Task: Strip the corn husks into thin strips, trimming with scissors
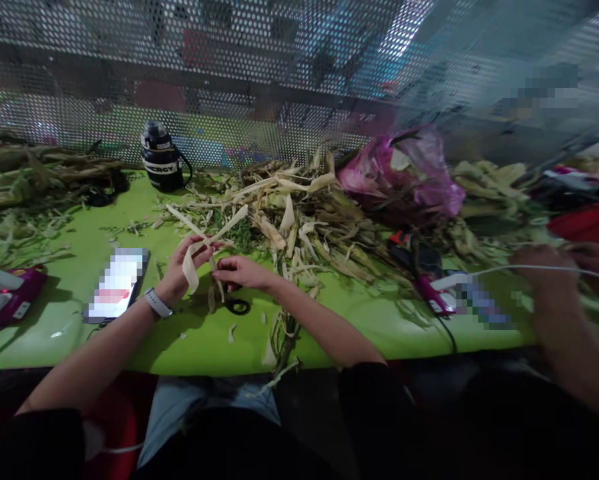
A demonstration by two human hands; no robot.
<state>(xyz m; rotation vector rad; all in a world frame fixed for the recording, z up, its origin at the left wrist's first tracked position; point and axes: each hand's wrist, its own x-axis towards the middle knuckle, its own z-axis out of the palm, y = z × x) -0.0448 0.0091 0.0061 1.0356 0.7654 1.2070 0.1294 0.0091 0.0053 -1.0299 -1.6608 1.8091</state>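
My left hand (182, 265), with a pale watch band (158, 303) on its wrist, is closed on pale dried corn husk strips (190, 270). Some of the strips stick up past the fingers and one curls down. Close on its right, my right hand (242, 272) pinches the lower part of the same strips with bent fingertips. Beneath my right hand, a small black ring (238, 307) lies on the green table (189, 350). Just beyond both hands spreads a heap of dried corn husks (299, 220).
A lit phone (116, 283) lies left, beside a purple power strip (16, 300). Behind stands a black bottle (162, 157). A pink plastic bag (404, 170) rests on the husks. At the right are another power strip (436, 297) and a co-worker's blurred arm (554, 313). Perforated metal mesh (259, 87) closes the back.
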